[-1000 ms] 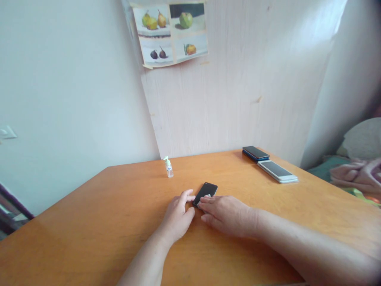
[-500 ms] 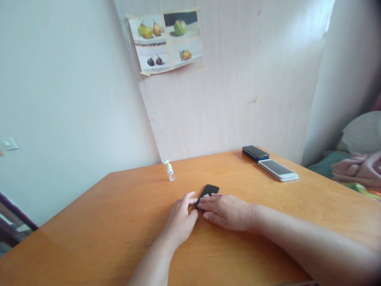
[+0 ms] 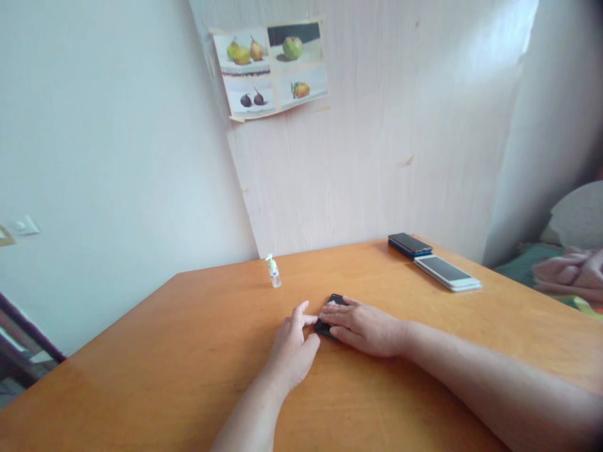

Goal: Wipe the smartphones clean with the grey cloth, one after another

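Observation:
A black smartphone point(image 3: 337, 297) lies on the wooden table in front of me, partly covered by my right hand point(image 3: 365, 328). That hand's fingers are stretched out flat over the phone's face, with the thumb apart near its lower end. Under the fingertips peeks a small white piece point(image 3: 329, 306), perhaps tissue or cloth; most of it is hidden. My left hand point(image 3: 296, 348) rests at the phone's left edge, fingers spread, index finger and thumb close to or touching its lower left corner. No grip around the phone shows.
A small clear pump bottle point(image 3: 275, 276) stands beyond my left hand. At the table's point(image 3: 198, 339) far right lie a dark phone stack point(image 3: 409, 245) and a white phone point(image 3: 445, 271) on another pale device. Behind rises a wall panel point(image 3: 330, 169) with fruit pictures point(image 3: 273, 69).
My right hand has slid a little up along the phone, baring more of its lower end. The white piece has shifted with the fingers. The whole view has moved slightly.

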### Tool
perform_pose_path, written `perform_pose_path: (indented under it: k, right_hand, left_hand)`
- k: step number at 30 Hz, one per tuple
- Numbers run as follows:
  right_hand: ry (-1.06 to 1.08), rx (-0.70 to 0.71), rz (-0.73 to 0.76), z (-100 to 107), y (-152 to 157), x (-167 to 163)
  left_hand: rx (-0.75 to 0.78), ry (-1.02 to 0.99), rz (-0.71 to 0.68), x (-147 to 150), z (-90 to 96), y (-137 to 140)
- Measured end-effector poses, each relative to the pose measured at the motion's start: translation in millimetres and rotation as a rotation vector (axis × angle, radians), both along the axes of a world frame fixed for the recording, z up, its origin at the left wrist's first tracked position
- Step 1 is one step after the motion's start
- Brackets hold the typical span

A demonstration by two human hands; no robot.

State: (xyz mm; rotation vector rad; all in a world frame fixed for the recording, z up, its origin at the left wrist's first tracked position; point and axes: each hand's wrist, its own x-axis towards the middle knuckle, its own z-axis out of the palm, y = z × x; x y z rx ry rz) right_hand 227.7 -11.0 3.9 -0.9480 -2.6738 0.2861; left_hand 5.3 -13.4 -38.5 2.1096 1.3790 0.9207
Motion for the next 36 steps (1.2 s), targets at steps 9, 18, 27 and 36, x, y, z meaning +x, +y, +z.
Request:
perform_pose_path:
  k: [9,18,27,36]
  right_hand:
    - [-0.018,0.012,-0.082,-5.3,6.8,-1.1]
    - [-0.033,-0.02,-0.263,-14.5,27.3,-1.7]
    - [-0.004,-0.007,0.054,1.2,-9.0,-17.2]
    - [-0.089,0.029,-0.401,-17.4,29.8,8.7]
  left_hand:
    - [-0.018,-0.111,0.02,1.8,-4.1,3.2]
    - [-0.04,-0.165,0.104,3.4,-5.6,5.4]
    - [-0.043,-0.22,0.169,2.6,-7.1,8.2]
    - [-0.035,-0.178,0.137,3.4,-3.5,5.4]
